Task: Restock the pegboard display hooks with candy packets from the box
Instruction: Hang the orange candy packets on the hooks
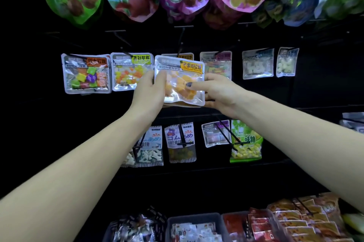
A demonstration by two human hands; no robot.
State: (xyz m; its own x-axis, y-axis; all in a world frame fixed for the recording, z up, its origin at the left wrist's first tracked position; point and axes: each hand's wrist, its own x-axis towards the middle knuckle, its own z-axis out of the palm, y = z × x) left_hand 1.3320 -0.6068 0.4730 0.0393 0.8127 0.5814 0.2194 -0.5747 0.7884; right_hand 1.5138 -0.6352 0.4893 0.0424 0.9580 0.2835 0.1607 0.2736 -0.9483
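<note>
Grip: left hand and right hand both pinch the mango candy packet.
Risk: its hang hole misses the hook above the grip, and the packet drops.

head cam | faces forward, slightly down | close to pegboard | single view

A clear candy packet with an orange label and orange chunks inside is held upright in front of the dark pegboard, at the middle row of hooks. More packets hang flat on the hook just behind it.
</note>
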